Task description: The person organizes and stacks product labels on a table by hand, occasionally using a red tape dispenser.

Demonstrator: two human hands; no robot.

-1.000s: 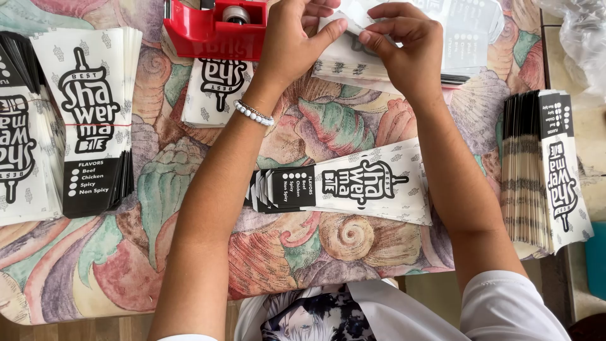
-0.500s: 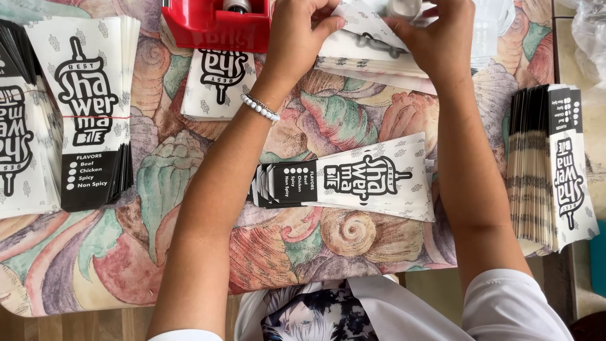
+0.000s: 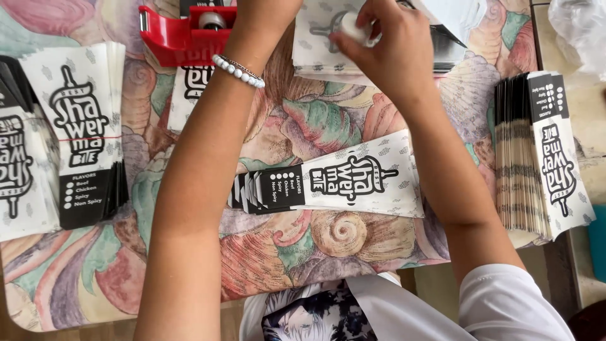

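Head view: right hand (image 3: 385, 53) pinches a small white round object (image 3: 350, 25) over a stack of printed paper sleeves (image 3: 328, 57). Left hand is cut off at the top edge, grip unclear, beside a red tape dispenser (image 3: 183, 38). More sleeves (image 3: 341, 183) lie fanned between the forearms.

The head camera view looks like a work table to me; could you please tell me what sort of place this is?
Probably a home or small-shop packing table: stacks of printed paper sleeves, a red tape dispenser and a shell-patterned tablecloth.
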